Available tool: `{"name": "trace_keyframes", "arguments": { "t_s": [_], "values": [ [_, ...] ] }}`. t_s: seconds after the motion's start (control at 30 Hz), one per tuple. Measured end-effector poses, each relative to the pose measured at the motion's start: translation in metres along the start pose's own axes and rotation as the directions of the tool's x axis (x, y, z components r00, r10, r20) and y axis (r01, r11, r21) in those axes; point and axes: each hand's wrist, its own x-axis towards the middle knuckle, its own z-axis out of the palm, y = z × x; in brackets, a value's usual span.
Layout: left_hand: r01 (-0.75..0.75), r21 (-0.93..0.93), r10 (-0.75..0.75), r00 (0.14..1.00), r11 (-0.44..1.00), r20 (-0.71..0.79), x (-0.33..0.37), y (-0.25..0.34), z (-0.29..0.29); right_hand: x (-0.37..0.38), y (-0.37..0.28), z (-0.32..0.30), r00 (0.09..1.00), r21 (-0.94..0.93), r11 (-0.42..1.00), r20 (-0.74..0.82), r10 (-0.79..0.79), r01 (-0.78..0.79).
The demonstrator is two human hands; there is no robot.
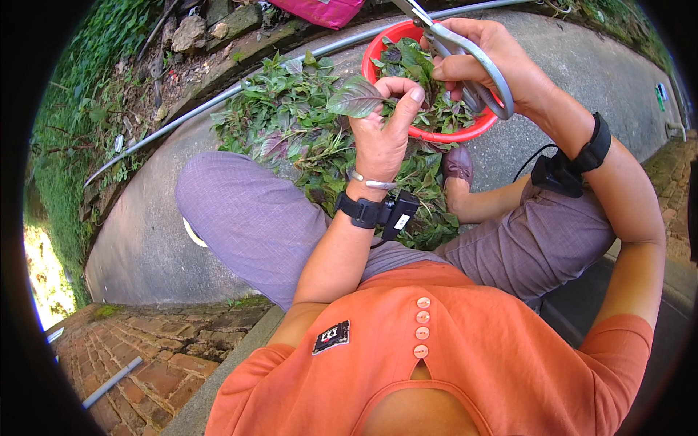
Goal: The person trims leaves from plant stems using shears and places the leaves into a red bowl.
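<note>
My left hand (383, 142) pinches a broad green leaf (353, 99) with a purplish tint between thumb and fingers, just left of the red basin (452, 136). Above the basin, my right hand (505, 62) grips a pair of scissors (503, 93) by its grey looped handles. The blades point up and away, cut off by the top of the view. Leafy green and purple cuttings lie in the basin, partly hidden by my right hand and the scissors. A loose pile of leafy stems (273, 109) spreads on the ground, passing behind my left hand.
Between my knees, the pile reaches toward my seat. A shoe (458, 163) stands beside the basin. A long grey pipe (171, 127) runs along the concrete, with stones and weeds beyond. A pink bag (320, 9) sits at the far edge. Brick paving (156, 363) lies at lower left.
</note>
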Motion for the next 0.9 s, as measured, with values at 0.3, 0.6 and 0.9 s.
{"name": "trace_keyframes", "arguments": {
  "t_s": [0.3,0.6,0.9],
  "values": [
    [0.078,-0.180,-0.094,0.992,0.981,-0.084,0.003,-0.005,-0.005,0.000,0.005,-0.004,0.999,-0.037,0.999,-0.040,-0.010,0.009],
    [0.049,-0.143,-0.062,0.994,0.989,-0.089,0.003,0.000,-0.001,-0.002,0.002,-0.006,0.999,-0.063,0.998,-0.035,0.003,-0.005],
    [-0.103,0.258,0.149,0.975,0.961,-0.164,0.009,-0.006,-0.030,0.001,0.000,-0.017,0.998,-0.322,0.945,-0.053,0.032,-0.047]
  ]
}}
